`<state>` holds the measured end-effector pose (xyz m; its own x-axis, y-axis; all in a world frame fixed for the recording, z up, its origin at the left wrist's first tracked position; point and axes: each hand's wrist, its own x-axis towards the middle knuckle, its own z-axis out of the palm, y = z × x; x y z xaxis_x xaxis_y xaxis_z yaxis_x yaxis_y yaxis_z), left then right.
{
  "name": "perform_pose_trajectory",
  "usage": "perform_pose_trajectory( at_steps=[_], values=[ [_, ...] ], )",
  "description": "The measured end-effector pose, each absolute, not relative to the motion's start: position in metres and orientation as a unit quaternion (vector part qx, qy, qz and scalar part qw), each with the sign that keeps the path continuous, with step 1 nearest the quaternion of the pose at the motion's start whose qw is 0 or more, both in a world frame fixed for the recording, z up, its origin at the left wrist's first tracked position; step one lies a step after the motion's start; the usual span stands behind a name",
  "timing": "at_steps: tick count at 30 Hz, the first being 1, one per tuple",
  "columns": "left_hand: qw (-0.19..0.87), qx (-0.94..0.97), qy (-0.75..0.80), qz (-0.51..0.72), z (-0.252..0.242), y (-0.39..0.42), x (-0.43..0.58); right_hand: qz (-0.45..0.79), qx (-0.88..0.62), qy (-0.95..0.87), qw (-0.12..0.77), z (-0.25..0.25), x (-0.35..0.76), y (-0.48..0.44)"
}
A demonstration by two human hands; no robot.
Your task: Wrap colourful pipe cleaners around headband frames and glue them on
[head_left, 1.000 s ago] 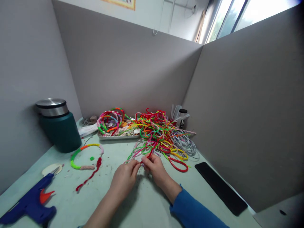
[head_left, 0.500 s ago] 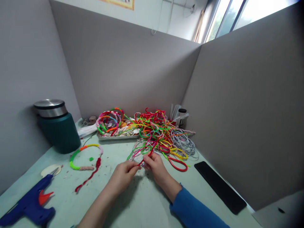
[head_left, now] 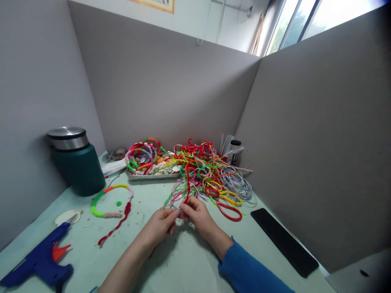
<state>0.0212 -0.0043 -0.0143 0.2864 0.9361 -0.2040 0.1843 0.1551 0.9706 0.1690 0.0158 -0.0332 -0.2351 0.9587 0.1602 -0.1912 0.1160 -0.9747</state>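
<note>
A red pipe cleaner (head_left: 187, 185) rises from the fingers of my right hand (head_left: 198, 215), which pinch it near the middle of the table. Close beside it, my left hand (head_left: 163, 224) is closed too, thumb against forefinger, fingertips meeting those of the right. A short red end shows below the left wrist, so the strand seems to run through that hand, though its grip is partly hidden. To the left lies a hoop (head_left: 95, 201) wrapped in green, orange, yellow and pink, with a dark red fuzzy strand (head_left: 117, 228) hanging off its right end.
Behind my hands are a tangled pile of coloured pipe cleaners (head_left: 201, 160), red-handled scissors (head_left: 229, 211) and a metal tray (head_left: 152, 177) of buttons and hoops. A blue glue gun (head_left: 42, 260) and teal flask (head_left: 77, 171) stand left; a black phone-like slab (head_left: 284, 242) lies right.
My hands have drawn together until the fingertips meet. The red strand above my right hand points more upright, and a red end now shows below my left wrist.
</note>
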Motion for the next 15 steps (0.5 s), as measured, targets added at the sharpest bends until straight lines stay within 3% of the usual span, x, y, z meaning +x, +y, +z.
perform_pose_trajectory(
  at_steps=[4,8,12,15],
  values=[
    [0.674,0.455,0.462,0.355,-0.0098,-0.0074,0.0177,0.569,-0.356,-0.53,0.519,-0.0351,0.1721,0.0184],
    [0.707,0.458,0.429,0.325,-0.0058,-0.0094,0.0132,0.558,-0.356,-0.535,0.524,-0.0361,0.174,0.0205],
    [0.659,0.528,0.445,0.298,-0.0062,-0.0101,0.0148,0.548,-0.367,-0.54,0.523,-0.0395,0.1739,0.0213],
    [0.537,0.602,0.502,0.312,-0.0095,-0.0073,0.018,0.533,-0.385,-0.536,0.529,-0.0433,0.1717,0.0209]
  ],
)
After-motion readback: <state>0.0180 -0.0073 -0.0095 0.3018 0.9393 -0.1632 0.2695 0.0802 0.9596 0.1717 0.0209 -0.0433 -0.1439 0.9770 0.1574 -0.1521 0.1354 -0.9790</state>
